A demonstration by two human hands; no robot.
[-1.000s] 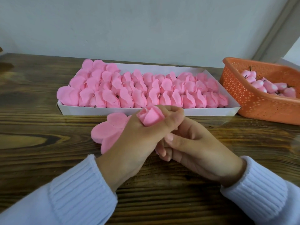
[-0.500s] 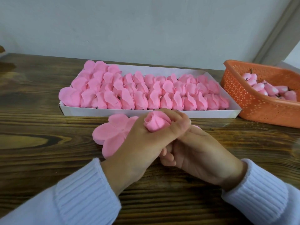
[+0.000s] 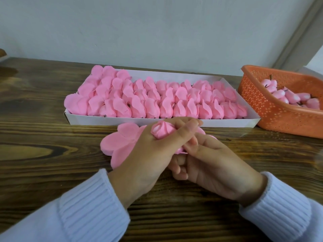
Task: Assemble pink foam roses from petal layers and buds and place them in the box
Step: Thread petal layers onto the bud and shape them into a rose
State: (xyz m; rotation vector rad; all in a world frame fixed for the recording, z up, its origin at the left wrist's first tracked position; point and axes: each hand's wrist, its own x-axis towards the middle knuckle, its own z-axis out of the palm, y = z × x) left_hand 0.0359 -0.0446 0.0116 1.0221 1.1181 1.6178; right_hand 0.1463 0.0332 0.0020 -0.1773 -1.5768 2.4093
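Shifted since a second ago: rose tip turned toward 10 o'clock with its pale centre showing, right hand drawn closer beneath the left. Item: one rose (image 3: 161, 131), part-wrapped, held above the table (image 3: 43, 154) at 6 o'clock from the box (image 3: 192, 123). Left hand (image 3: 150, 154): palm down, fingers and thumb wrapped round the rose. Right hand (image 3: 215, 168): tucked under at 4 o'clock, fingers curled, apparently pinching the rose's base. Box: nearly full of finished roses (image 3: 157, 102). Remaining: loose petal layers (image 3: 117, 142) at 9 o'clock; buds (image 3: 279, 94) in basket (image 3: 279, 117) at 2 o'clock.
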